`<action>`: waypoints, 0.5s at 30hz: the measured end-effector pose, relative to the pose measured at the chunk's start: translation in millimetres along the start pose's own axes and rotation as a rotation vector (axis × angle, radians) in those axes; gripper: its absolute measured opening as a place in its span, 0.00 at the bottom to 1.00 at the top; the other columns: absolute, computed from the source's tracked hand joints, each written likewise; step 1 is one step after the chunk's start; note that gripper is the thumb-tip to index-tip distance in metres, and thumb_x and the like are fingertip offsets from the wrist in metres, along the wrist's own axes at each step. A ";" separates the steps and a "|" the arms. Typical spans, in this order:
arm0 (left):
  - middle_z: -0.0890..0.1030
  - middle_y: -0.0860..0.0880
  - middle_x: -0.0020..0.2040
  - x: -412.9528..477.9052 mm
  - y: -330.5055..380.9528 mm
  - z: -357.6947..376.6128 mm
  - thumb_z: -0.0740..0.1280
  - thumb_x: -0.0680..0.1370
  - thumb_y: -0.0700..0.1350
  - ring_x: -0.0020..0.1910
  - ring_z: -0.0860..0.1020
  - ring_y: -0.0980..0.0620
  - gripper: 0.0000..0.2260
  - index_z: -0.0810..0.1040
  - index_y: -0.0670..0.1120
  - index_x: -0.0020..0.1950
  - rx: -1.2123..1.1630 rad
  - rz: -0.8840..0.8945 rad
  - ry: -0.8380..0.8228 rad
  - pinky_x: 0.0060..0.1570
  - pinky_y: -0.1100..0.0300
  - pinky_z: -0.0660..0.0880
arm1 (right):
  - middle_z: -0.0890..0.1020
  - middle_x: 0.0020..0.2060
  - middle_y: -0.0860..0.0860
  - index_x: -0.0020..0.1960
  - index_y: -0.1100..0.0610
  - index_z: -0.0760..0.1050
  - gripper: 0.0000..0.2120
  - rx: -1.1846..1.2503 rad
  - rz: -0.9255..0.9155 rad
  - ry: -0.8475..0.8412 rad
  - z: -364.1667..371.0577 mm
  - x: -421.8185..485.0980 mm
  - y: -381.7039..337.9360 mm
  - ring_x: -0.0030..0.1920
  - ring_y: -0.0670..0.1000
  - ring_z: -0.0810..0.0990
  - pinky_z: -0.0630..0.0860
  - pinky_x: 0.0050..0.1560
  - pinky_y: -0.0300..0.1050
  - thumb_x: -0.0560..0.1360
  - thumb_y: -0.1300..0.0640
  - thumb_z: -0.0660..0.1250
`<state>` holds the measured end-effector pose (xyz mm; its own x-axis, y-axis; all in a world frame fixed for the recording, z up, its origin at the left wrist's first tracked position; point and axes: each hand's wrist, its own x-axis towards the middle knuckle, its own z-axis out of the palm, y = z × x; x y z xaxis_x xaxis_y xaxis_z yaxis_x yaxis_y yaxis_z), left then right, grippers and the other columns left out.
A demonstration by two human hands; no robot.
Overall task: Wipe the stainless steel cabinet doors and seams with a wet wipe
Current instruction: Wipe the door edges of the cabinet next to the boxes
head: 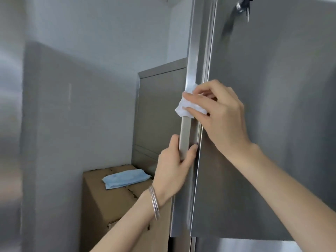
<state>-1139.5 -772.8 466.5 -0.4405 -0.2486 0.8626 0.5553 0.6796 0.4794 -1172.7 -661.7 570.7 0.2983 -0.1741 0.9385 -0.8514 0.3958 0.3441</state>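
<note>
A stainless steel cabinet door (pixel 269 124) fills the right half of the head view, with a vertical seam (pixel 207 57) along its left side. A second steel door stands ajar, its edge (pixel 190 66) turned toward me. My left hand (pixel 174 166) grips that edge from below, a silver bangle on its wrist. My right hand (pixel 220 113) presses a crumpled white wet wipe (pixel 187 106) against the same edge, just above my left hand.
A blue pack of wipes (pixel 125 179) lies on a cardboard box (pixel 112 206) at lower centre. Behind it stands another steel cabinet (pixel 160 110). A grey panel (pixel 72 124) takes up the left. Keys (pixel 243 6) hang at the top of the right door.
</note>
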 end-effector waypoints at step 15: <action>0.73 0.57 0.28 -11.8 11.7 -4.8 0.61 0.77 0.55 0.29 0.67 0.53 0.14 0.65 0.45 0.43 -0.011 0.022 0.002 0.31 0.66 0.66 | 0.83 0.37 0.52 0.42 0.59 0.83 0.04 -0.233 -0.025 0.159 -12.9 60.3 -0.6 0.35 0.54 0.80 0.67 0.40 0.45 0.69 0.66 0.72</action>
<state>-1124.4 -765.2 462.8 -0.4272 -0.2349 0.8731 0.5722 0.6775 0.4622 -1148.6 -660.9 627.5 0.3979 -0.0498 0.9161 -0.7262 0.5930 0.3477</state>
